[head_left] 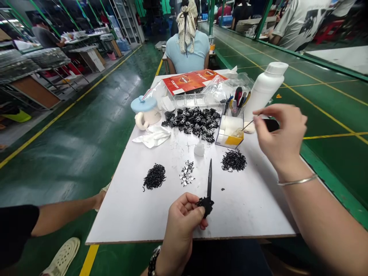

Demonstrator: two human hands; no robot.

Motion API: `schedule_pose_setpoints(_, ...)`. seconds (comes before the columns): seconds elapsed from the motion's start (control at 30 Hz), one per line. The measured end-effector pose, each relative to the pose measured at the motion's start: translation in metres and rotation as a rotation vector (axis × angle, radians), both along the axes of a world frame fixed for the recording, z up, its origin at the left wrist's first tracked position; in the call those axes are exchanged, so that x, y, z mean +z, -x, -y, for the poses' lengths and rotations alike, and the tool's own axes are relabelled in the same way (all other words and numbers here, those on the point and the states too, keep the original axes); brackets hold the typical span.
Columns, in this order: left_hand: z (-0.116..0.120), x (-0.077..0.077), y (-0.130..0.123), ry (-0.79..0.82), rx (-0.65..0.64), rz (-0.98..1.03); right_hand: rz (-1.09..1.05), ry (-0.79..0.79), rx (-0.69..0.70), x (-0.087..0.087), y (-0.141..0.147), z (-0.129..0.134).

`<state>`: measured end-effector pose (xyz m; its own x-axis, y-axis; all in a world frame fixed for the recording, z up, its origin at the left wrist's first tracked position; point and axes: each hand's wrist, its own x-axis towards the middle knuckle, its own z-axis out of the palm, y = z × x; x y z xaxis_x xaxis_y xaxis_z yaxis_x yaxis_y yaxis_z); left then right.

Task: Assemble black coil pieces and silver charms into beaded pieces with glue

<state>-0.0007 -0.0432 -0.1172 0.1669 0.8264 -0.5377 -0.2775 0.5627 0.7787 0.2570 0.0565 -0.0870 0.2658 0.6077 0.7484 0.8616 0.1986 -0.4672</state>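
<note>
Fingers [188, 203] of the left hand [179, 226] are clamped on a small black knife-shaped part [206, 204], and fingers [260, 117] of the right hand [280, 136] pinch a thin stick [248, 125] beside a clear plastic box [230, 132].

Left hand [181, 230] bare, dark beaded bracelet [153, 262] at the wrist; right hand [280, 134] bare, thin silver bangle [297, 180] on the wrist; dark trousers [227, 260] at the bottom of the view

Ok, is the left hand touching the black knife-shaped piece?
Touching: the head view shows the left hand pinching the black knife-shaped piece at its dark lower end.
</note>
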Motion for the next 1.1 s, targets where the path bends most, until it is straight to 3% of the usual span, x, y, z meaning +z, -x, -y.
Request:
schedule_pose_setpoints(0.1, 0.000, 0.000, 0.000, 0.008, 0.003, 0.000, 0.173, 0.168, -0.065, -0.001, 0.015, 0.016)
schedule_pose_setpoints(0.13, 0.000, 0.001, 0.000, 0.011, 0.002, 0.000, 0.212, 0.217, -0.024, 0.000, 0.022, 0.025)
schedule_pose_setpoints(0.17, 0.000, 0.001, 0.000, 0.012, 0.001, 0.001, 0.234, 0.269, 0.071, 0.002, 0.030, 0.036)
schedule_pose_setpoints(0.3, -0.001, 0.002, -0.001, 0.017, -0.006, 0.013, 0.130, 0.539, 0.696, 0.003, 0.059, 0.079)
schedule_pose_setpoints(0.4, -0.001, 0.000, -0.001, 0.000, -0.049, 0.025, 0.061, 0.688, 0.918, -0.002, 0.071, 0.097)
schedule_pose_setpoints(0.6, 0.000, -0.003, 0.002, -0.031, -0.148, 0.036, 0.017, 0.660, 0.954, -0.016, 0.074, 0.103)
schedule_pose_setpoints(1.1, 0.002, -0.007, 0.008, -0.044, -0.183, 0.083, -0.050, 0.637, 1.024, -0.025, 0.075, 0.103)
